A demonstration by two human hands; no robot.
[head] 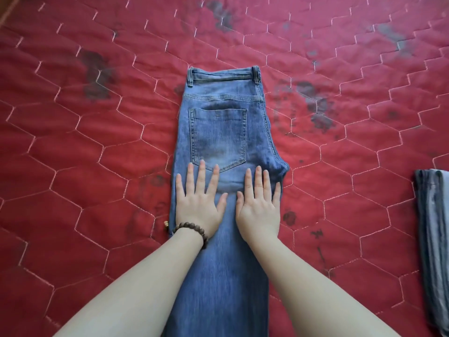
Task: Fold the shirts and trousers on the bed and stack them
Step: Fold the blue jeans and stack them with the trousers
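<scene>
A pair of blue jeans lies folded in half lengthwise on the red quilted bed, waistband at the far end, back pocket facing up, legs running toward me and out of the bottom of the view. My left hand, with a brown bead bracelet at the wrist, presses flat on the denim just below the pocket, fingers spread and straight. Beside it my right hand also lies flat on the jeans, near the crotch seam at the right edge.
Folded grey-blue clothes lie at the right edge of the bed, partly cut off by the view. The quilt has dark stains and white hexagon stitching. A strip of floor or bed frame shows at the top left corner.
</scene>
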